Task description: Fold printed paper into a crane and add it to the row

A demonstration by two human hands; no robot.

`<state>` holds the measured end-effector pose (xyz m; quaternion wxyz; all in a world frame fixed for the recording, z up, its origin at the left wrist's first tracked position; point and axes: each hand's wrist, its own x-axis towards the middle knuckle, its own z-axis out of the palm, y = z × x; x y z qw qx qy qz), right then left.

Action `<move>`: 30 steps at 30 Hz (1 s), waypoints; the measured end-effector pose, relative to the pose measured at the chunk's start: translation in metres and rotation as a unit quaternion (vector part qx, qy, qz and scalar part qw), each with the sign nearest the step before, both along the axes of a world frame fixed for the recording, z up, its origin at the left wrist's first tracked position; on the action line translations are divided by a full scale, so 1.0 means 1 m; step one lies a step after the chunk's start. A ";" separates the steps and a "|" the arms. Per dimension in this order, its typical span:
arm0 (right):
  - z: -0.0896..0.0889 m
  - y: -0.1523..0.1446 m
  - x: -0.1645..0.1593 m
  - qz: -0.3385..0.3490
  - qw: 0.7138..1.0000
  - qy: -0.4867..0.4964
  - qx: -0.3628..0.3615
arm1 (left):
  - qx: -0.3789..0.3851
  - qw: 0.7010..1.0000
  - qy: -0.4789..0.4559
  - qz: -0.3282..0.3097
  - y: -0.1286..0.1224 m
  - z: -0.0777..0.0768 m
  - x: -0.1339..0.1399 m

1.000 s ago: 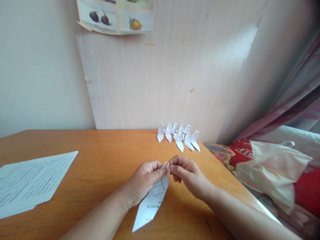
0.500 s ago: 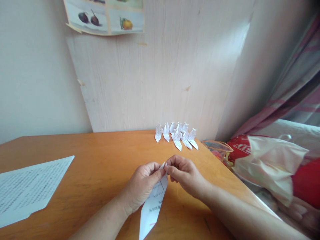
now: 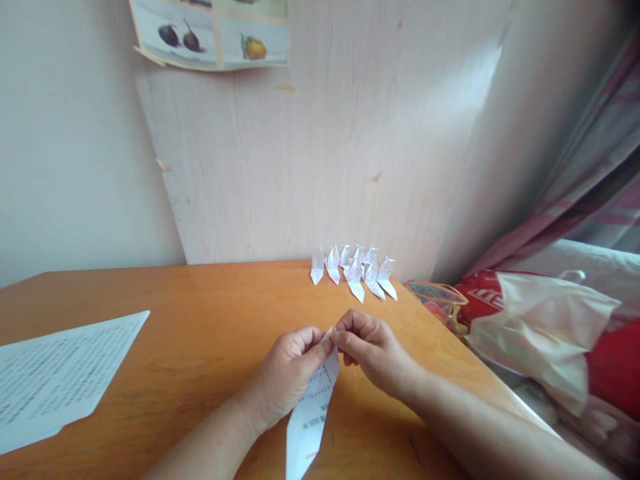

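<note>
A long folded strip of printed white paper (image 3: 311, 420) hangs from my two hands, its far tip narrow and its wide end pointing toward me. My left hand (image 3: 295, 367) pinches it near the far tip, the thumb lying on top. Thumb and fingertips of my right hand (image 3: 367, 343) close on the same tip from the right side. The fingers largely cover the tip, so its exact folds are hard to see. Beyond my hands, several folded white paper birds (image 3: 355, 273) stand in a cluster on the table.
Printed sheets (image 3: 65, 377) lie on the left of the orange wooden table (image 3: 200, 347). Past the right edge sit a white plastic bag (image 3: 545, 327), a red bag (image 3: 475, 297) and a curtain (image 3: 565, 180). A pale board (image 3: 300, 167) with a fruit poster (image 3: 215, 33) rises behind.
The lower end of the folded paper has swung slightly to the right. Both hands keep their pinch near the tip, almost in the same place.
</note>
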<state>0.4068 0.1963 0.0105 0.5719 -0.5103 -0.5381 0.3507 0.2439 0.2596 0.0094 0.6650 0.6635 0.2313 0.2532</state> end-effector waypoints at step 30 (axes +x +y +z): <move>0.002 0.001 0.002 0.005 1.000 -0.005 -0.015 | -0.009 1.000 0.008 0.021 0.001 0.004 0.002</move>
